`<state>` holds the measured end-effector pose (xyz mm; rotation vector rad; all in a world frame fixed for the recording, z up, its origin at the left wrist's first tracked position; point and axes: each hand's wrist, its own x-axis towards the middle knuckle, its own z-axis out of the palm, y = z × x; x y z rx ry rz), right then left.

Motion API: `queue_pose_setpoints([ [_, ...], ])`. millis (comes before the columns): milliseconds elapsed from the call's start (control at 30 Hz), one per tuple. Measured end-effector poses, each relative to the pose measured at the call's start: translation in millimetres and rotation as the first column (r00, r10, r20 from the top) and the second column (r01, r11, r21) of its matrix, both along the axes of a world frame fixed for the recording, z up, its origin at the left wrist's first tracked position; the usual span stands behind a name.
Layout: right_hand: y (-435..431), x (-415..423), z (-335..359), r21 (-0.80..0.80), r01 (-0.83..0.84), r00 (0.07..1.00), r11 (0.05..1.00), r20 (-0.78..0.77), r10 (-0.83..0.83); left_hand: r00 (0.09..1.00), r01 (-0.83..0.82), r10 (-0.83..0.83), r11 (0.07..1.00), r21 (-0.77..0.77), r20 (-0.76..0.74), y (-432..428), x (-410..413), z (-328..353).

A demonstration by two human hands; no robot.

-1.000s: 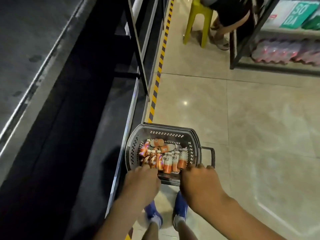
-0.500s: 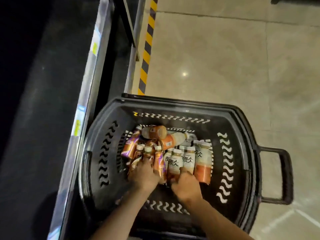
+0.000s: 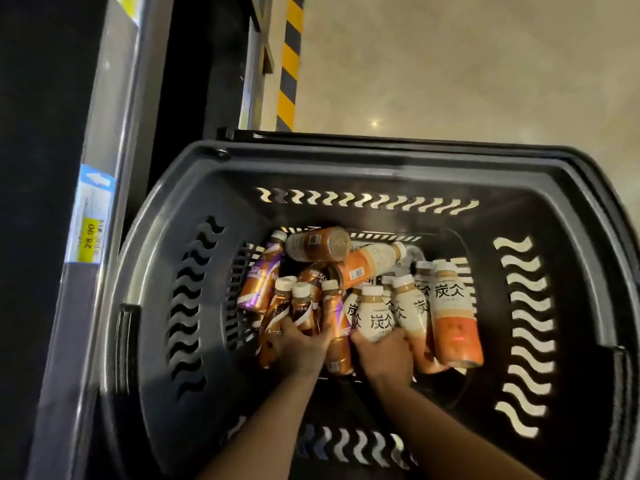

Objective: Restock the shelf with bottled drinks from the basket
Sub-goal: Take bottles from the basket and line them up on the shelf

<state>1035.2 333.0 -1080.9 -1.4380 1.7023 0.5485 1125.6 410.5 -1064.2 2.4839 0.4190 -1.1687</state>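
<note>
Down in the black basket (image 3: 381, 161), your left hand (image 3: 303, 346) curls its fingers (image 3: 289, 329) round brown bottles (image 3: 304, 306), and your right hand (image 3: 384, 355) grips a white bottle (image 3: 375, 317), likely so you can lift them together to the shelf (image 3: 117, 133) on the left.

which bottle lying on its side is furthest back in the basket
The brown bottle atop the pile, its base showing; the other lying one, the orange-and-cream bottle, sits nearer.

Two bare forearms, slim and smooth, show at the lower edge. The left grip (image 3: 301, 348) and the right grip (image 3: 384, 355) are bare as well, backs and knuckles showing; fingertips mostly hidden.
</note>
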Motion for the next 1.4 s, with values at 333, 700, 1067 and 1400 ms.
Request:
queue_pose_setpoints([
  [333, -36, -16, 93, 0.266, 0.157, 0.93, 0.951, 0.283, -0.233, 0.976, 0.169, -0.194, 0.962, -0.217, -0.102, -22, -11, 78],
  [700, -88, -23, 459, 0.032, 0.052, 0.888, 0.998, 0.457, -0.061, 0.985, -0.12, 0.031, 0.83, -0.545, -0.169, -59, -13, 449],
  [1067, -59, -53, 788, -0.233, 0.068, 0.697, 0.97, 0.707, 0.121, 1.0, -0.018, 0.031, 0.629, -0.777, 0.001, -21, -38, 770],
  [1400, -41, -57, 882, -0.368, -0.198, 0.48, 0.908, 0.772, 0.417, 0.881, 0.025, 0.372, 0.582, -0.813, 0.293, 36, -102, 884],
])
